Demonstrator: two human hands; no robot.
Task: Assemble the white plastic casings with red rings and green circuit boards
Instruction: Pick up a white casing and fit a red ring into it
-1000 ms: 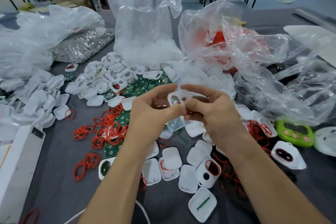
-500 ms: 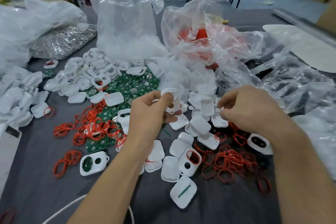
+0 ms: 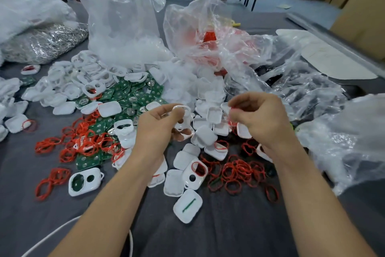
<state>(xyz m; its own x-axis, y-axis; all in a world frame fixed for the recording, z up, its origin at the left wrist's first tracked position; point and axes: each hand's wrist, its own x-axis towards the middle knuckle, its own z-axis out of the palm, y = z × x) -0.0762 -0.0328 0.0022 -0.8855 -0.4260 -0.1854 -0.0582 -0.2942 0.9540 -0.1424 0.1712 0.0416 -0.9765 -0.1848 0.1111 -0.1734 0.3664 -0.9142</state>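
Centre frame, the left hand (image 3: pixel 160 131) curls its fingers round a glossy white casing (image 3: pixel 184 118) with an oval opening. Just right of it, the right hand (image 3: pixel 262 119) pinches a thin red ring (image 3: pixel 233 110). In the upper centre, a clear bag (image 3: pixel 125 17) holds white parts. The crumpled bag (image 3: pixel 208 27) beside it holds red rings. Flat green boards (image 3: pixel 133 94) lie loose at centre left.

Scattered white casings (image 3: pixel 187 205), red rings (image 3: pixel 241 170) in loose heaps, green circuit boards (image 3: pixel 135 92) piled behind.

Red ring (image 3: pixel 233 109) mostly hidden by right hand (image 3: pixel 262 120); white cable (image 3: pixel 131 244) cut off below.
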